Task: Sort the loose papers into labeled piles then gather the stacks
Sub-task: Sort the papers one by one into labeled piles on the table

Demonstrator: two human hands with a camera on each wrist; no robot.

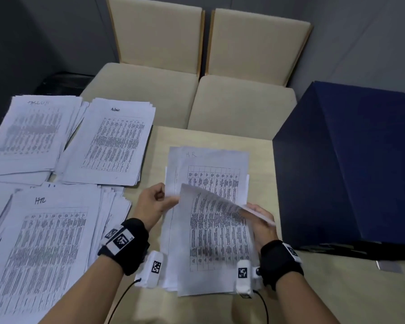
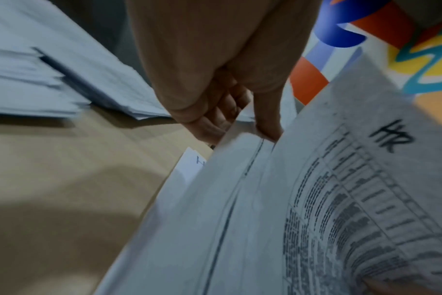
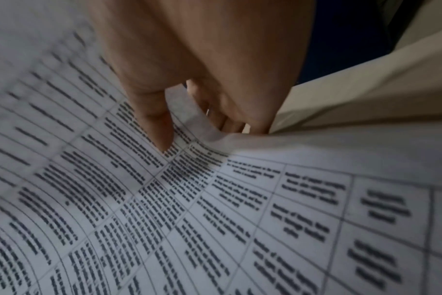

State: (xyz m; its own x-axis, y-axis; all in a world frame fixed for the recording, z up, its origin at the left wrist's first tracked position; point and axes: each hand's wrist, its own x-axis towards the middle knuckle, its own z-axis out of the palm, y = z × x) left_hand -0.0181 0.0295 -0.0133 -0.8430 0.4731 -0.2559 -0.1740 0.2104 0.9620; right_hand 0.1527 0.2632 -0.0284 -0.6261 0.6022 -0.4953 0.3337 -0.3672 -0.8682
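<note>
A stack of printed table sheets (image 1: pixel 211 242) lies on the tan table in front of me. My left hand (image 1: pixel 158 199) pinches the left edge of a lower sheet (image 2: pixel 240 143), thumb on top. My right hand (image 1: pixel 260 216) pinches the right edge of the top sheet (image 3: pixel 197 115), which curls up off the stack and reads "HR" (image 2: pixel 391 137) in the left wrist view. Beyond it lies a flat sheet marked HR (image 1: pixel 211 169). On the left lie an HR pile (image 1: pixel 47 249), an Admin pile (image 1: pixel 110 141) and a third labelled pile (image 1: pixel 31 132).
A dark blue box (image 1: pixel 351 164) stands close on the right, at the table edge. Two beige chairs (image 1: pixel 197 66) stand behind the table. Bare tabletop (image 1: pixel 337 295) shows at the near right. Cables run from both wrist cameras.
</note>
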